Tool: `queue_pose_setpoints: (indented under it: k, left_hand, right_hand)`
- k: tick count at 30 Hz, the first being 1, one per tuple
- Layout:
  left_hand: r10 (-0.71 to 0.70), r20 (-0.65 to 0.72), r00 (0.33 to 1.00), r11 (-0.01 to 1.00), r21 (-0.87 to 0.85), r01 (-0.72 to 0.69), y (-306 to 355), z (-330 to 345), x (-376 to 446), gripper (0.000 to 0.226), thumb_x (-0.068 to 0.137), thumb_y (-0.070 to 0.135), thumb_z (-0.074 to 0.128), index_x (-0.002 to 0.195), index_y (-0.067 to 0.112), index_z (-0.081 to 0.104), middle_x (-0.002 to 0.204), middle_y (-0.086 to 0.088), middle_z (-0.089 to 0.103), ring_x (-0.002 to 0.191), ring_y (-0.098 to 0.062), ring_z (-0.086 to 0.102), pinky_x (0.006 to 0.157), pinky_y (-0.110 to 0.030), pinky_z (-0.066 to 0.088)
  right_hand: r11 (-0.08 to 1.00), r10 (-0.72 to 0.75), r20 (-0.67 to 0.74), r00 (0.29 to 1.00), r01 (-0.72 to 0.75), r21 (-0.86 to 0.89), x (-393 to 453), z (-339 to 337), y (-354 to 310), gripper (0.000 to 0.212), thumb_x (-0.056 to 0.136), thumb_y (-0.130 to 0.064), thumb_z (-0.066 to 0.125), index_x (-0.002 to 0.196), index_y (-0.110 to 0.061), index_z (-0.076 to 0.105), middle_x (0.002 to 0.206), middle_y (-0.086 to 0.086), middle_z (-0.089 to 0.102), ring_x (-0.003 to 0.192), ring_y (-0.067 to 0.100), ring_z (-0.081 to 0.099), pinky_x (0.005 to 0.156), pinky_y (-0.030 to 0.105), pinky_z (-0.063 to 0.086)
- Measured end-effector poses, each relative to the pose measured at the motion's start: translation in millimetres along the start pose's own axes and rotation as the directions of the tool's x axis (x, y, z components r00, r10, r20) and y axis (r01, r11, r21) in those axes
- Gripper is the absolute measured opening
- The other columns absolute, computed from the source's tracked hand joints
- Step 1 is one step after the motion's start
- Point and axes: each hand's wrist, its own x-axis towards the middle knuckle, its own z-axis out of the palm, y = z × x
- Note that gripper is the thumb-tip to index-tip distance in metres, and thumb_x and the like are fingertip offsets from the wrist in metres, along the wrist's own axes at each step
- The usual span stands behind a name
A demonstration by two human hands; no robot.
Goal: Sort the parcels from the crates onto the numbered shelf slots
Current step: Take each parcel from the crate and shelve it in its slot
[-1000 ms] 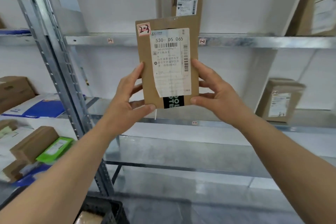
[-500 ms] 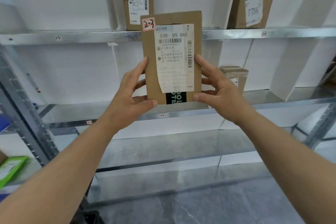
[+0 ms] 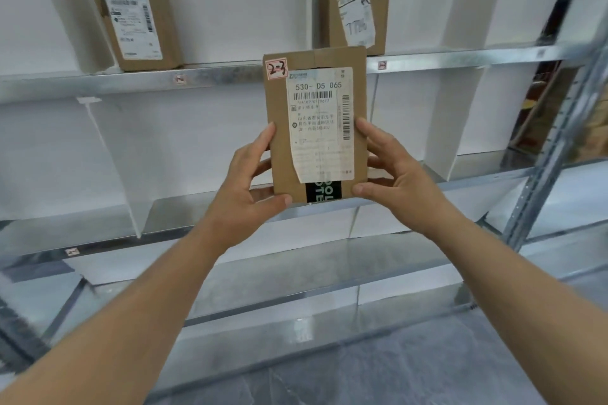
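Note:
I hold a flat brown parcel (image 3: 279,148) upright in front of the shelves, its white shipping label facing me and a red-edged tag reading "2-3" at its top left corner. My left hand (image 3: 245,184) grips its lower left edge, thumb under the bottom corner. My right hand (image 3: 394,179) grips its lower right edge, thumb on the front. The parcel hangs before the middle shelf (image 3: 197,207), between two white dividers. Small slot tags (image 3: 180,78) sit on the shelf rails.
Two brown parcels stand on the top shelf (image 3: 98,82): one at the left (image 3: 138,20), one at the right (image 3: 357,6). White dividers (image 3: 112,161) split the shelves. A metal upright (image 3: 552,141) rises at the right. A lower shelf (image 3: 296,273) lies under my arms.
The view has swung to the right along the shelves, with the parcel kept in both hands. The parcel on the middle shelf behind it has dropped out of sight.

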Motion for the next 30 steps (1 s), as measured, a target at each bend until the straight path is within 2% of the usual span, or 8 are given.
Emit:
queue_pose_setpoints:
  k: [2, 8, 10, 12, 14, 18, 23, 30]
  left_hand:
    - [0.002, 0.001, 1.000, 1.000, -0.010, -0.002, 3.4, 32.7, 13.3, 0.091, 0.084, 0.000, 0.067, 0.132, 0.059, 0.017, 0.134, 0.026, 0.029, 0.132, -0.007, 0.038, 0.092, -0.028, 0.053]
    - [-0.011, -0.001, 1.000, 1.000, -0.023, 0.011, 10.7, 123.8, 49.5, 0.092, 0.083, -0.002, 0.067, 0.135, 0.055, 0.017, 0.128, 0.033, 0.030, 0.123, 0.013, 0.038, 0.080, -0.012, 0.050]
    - [-0.017, -0.012, 1.000, 1.000, -0.020, 0.017, 11.8, 149.2, 58.1, 0.093, 0.083, -0.002, 0.067, 0.134, 0.057, 0.017, 0.127, 0.032, 0.030, 0.124, 0.012, 0.038, 0.083, -0.016, 0.052]
    - [-0.022, -0.016, 1.000, 1.000, -0.017, 0.022, 12.2, 171.8, 65.9, 0.094, 0.082, -0.002, 0.068, 0.132, 0.059, 0.018, 0.129, 0.031, 0.031, 0.128, 0.004, 0.039, 0.089, -0.023, 0.053]
    - [-0.030, -0.009, 1.000, 0.999, -0.031, 0.030, 11.0, 191.6, 73.2, 0.094, 0.082, -0.001, 0.069, 0.132, 0.061, 0.018, 0.131, 0.030, 0.031, 0.129, 0.000, 0.040, 0.092, -0.027, 0.053]
    - [-0.042, 0.015, 0.999, 0.999, -0.010, 0.042, 3.8, 227.4, 83.4, 0.100, 0.081, 0.002, 0.071, 0.129, 0.072, 0.018, 0.135, 0.029, 0.029, 0.130, -0.002, 0.039, 0.093, -0.027, 0.052]
    - [-0.104, 0.058, 0.993, 0.995, 0.000, 0.104, -24.1, 267.7, 92.6, 0.094, 0.081, 0.005, 0.072, 0.134, 0.058, 0.017, 0.139, 0.023, 0.029, 0.130, -0.001, 0.039, 0.097, -0.030, 0.051]
    - [-0.153, 0.067, 0.986, 0.987, -0.045, 0.156, -70.6, 301.7, 137.2, 0.096, 0.081, 0.006, 0.073, 0.133, 0.062, 0.016, 0.141, 0.022, 0.028, 0.132, -0.002, 0.036, 0.097, -0.027, 0.050]
  right_hand:
    - [1.000, 0.007, -0.003, 1.000, -0.007, -0.002, -4.8, -31.8, 12.7, 0.085, 0.084, 0.003, 0.064, 0.128, -0.060, 0.029, 0.140, -0.017, 0.042, 0.124, 0.007, 0.047, 0.095, 0.033, 0.052]
    - [1.000, 0.025, 0.016, 1.000, -0.025, -0.019, -16.6, -119.7, 51.9, 0.083, 0.086, 0.002, 0.063, 0.128, -0.060, 0.029, 0.134, -0.026, 0.043, 0.123, 0.003, 0.046, 0.095, 0.025, 0.050]
    - [0.999, 0.034, 0.025, 0.999, -0.033, -0.016, -19.1, -143.2, 64.8, 0.083, 0.086, 0.002, 0.063, 0.129, -0.060, 0.030, 0.130, -0.031, 0.043, 0.121, -0.002, 0.046, 0.092, 0.019, 0.050]
    - [0.998, 0.041, 0.036, 0.999, -0.039, -0.039, -21.0, -163.8, 76.5, 0.084, 0.086, 0.001, 0.063, 0.128, -0.063, 0.029, 0.125, -0.038, 0.043, 0.118, -0.008, 0.046, 0.089, 0.014, 0.049]
    - [0.998, 0.052, 0.039, 0.998, -0.050, -0.048, -22.3, -182.1, 88.8, 0.084, 0.086, 0.000, 0.064, 0.127, -0.065, 0.028, 0.125, -0.038, 0.044, 0.117, -0.011, 0.045, 0.088, 0.013, 0.048]
    - [0.995, 0.088, 0.031, 0.996, -0.086, -0.042, -27.1, -209.1, 117.4, 0.087, 0.085, 0.001, 0.064, 0.126, -0.066, 0.029, 0.133, -0.027, 0.044, 0.123, -0.003, 0.045, 0.094, 0.024, 0.051]
    - [0.980, 0.201, 0.024, 0.979, -0.201, -0.013, -34.2, -225.7, 161.0, 0.085, 0.084, 0.002, 0.065, 0.127, -0.063, 0.031, 0.127, -0.022, 0.049, 0.107, -0.011, 0.056, 0.095, 0.040, 0.052]
    - [0.960, 0.280, 0.029, 0.959, -0.280, -0.032, 2.4, -250.8, 212.6, 0.086, 0.084, 0.003, 0.065, 0.129, -0.062, 0.031, 0.129, -0.017, 0.050, 0.107, -0.009, 0.056, 0.095, 0.041, 0.051]
